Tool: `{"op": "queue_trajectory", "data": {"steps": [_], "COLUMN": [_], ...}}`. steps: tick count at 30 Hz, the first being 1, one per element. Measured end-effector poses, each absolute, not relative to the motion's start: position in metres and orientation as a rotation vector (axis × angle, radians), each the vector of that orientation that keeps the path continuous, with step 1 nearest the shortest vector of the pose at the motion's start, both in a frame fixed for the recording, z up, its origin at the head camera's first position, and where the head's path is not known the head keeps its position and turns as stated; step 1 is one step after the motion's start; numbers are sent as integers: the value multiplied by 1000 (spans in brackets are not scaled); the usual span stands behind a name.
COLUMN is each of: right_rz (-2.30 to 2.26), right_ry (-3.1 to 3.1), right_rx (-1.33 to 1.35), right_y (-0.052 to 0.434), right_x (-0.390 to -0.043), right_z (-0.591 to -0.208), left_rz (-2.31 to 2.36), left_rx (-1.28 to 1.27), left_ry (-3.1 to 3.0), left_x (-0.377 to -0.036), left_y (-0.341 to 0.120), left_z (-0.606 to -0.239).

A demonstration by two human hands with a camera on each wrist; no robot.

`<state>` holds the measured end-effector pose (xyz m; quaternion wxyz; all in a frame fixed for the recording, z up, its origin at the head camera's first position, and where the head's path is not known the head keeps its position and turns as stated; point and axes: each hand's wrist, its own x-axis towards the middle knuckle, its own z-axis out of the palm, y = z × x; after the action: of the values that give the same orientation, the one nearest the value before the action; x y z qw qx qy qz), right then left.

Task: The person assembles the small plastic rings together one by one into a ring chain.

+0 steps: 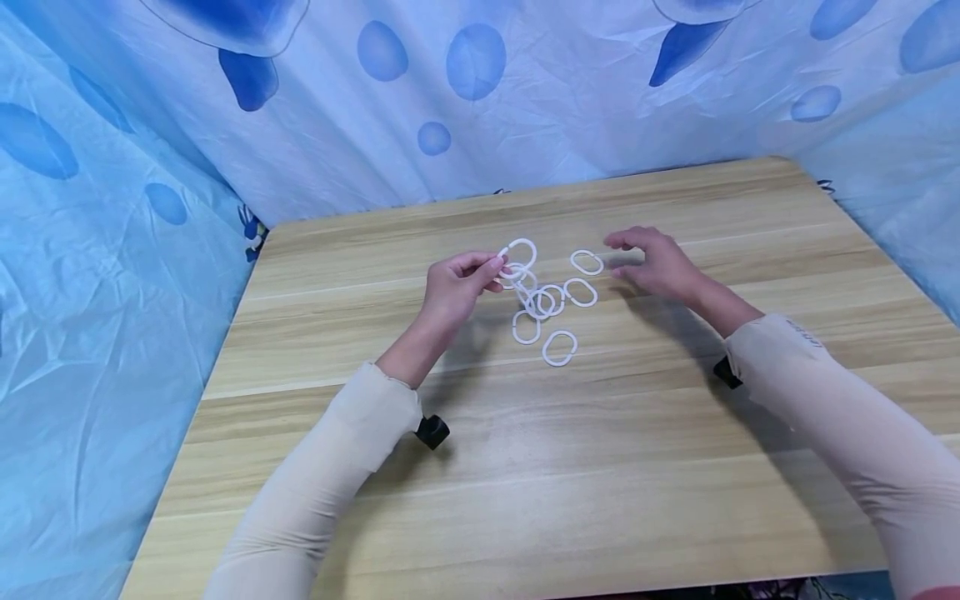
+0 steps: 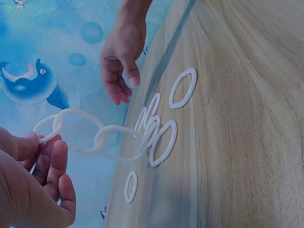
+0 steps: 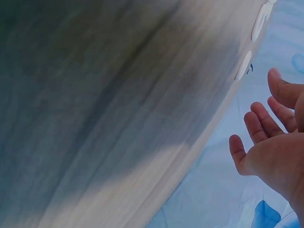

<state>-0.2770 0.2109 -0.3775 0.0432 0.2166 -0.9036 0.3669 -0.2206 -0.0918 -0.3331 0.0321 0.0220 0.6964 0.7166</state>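
Blue cloth, printed with rounded spots and a whale-like creature, hangs behind and beside the wood-grain counter.

So we did a count: about nine white rings, though the overlapping middle bunch might throw us off by one. We can make out three linked in a row from one hand, and at least two others lying totally separate. Beyond those we've got two hands, one left hand and one right hand, two pale sleeves, two black gadgets and one desk.
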Motion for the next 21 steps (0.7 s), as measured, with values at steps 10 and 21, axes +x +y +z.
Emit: {"op": "queue_trajectory", "data": {"steps": [10, 21], "right_rz": [944, 610], "right_ry": [-2870, -3046], "right_rx": [750, 924], "right_y": [207, 188], "right_x": [-288, -307], "right_z": [-376, -374], "left_rz": [2149, 2036], "left_rx": [36, 18], "left_ry": [2148, 2242], "left_x": [-221, -221], "left_y": [-90, -92], "left_z": [-334, -334]}}
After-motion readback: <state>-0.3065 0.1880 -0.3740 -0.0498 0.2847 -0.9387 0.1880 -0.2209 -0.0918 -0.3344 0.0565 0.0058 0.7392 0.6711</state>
